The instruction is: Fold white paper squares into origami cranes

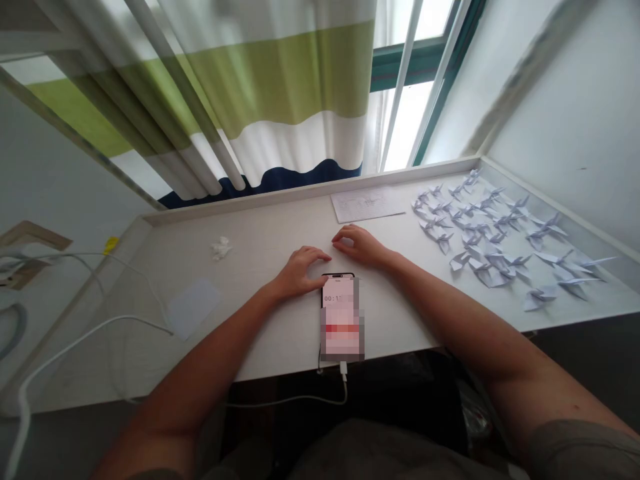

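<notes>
1. We can make out "00:1" near the top of the phone [341,317] screen. The digits after that are lost in blur.
2. The rest of that screen is blurred out, so we get nothing legible there.
3. The sheet [367,204] has print on it, but it's way too small for us to read.

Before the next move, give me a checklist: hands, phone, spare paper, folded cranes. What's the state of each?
1. Hands free: left hand and right hand rest on the desk, nothing seen in either. Ok.
2. Phone lies flat just before the hands, cable plugged in. Ok.
3. Phone screen readable: blurred. Cannot tell.
4. Blank sheet lies flat, left of the left arm. Ok.
5. Cranes grouped at the right, apart from both hands. Ok.
</notes>
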A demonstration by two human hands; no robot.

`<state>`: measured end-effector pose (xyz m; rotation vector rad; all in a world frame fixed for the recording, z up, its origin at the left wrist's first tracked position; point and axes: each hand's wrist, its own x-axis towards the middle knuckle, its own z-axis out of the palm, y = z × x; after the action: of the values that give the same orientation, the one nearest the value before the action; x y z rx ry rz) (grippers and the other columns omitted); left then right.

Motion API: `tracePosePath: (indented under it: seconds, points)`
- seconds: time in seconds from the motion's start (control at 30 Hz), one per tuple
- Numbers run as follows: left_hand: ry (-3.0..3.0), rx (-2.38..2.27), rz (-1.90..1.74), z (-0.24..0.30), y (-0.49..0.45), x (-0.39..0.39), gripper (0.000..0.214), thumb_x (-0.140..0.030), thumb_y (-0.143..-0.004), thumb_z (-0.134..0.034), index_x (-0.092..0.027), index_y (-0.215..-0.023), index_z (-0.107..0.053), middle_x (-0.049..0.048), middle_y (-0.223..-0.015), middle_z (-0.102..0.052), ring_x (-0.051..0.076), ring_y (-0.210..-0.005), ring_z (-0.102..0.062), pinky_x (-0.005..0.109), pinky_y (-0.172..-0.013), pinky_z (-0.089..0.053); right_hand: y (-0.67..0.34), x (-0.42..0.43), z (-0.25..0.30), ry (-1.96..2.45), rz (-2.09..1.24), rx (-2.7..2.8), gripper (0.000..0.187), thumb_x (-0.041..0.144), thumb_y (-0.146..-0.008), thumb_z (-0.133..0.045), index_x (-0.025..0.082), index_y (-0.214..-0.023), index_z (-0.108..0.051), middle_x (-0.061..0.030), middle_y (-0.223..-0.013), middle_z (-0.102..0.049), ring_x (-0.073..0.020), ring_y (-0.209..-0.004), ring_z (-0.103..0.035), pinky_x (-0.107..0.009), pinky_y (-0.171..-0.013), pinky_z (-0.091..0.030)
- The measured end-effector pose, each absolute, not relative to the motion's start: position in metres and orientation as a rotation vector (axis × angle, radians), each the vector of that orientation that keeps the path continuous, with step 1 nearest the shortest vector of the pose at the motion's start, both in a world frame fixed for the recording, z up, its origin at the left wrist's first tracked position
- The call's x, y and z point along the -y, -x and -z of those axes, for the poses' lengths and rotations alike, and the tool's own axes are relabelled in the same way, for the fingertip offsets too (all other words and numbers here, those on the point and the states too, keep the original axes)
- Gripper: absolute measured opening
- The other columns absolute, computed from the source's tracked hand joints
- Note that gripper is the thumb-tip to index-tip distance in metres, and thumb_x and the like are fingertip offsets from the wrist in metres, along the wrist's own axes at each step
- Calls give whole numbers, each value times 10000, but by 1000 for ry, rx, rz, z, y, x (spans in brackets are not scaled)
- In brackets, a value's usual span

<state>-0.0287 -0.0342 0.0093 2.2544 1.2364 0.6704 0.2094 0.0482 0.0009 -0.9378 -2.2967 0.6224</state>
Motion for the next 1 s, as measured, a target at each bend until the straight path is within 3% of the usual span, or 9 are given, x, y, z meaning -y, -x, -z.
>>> tracePosePath:
  seconds: [0.37,1.0]
  points:
    - [-2314,-1170,-564,-8,33,31,457,-363,-886,-721,-269,-1332,-691,88,-1344,-725,332,-1321,-587,498,-1186,-372,-223,-53,3,934,-721,2262,181,324,-967,-649,226,-968,-801,-97,-1052,-768,-285,-1035,-688,-477,-993,-544]
    - [-2351,-1200,-656,-3,30,30,323,-257,-909,-690,-228,-1230,-714,93,-1285,-765,304,-1274,-650,519,-1162,-436,-233,-59,12,775,-740,2289,179,299,-948,-658,207,-971,-810,-110,-1099,-773,-274,-1040,-712,-473,-992,-571]
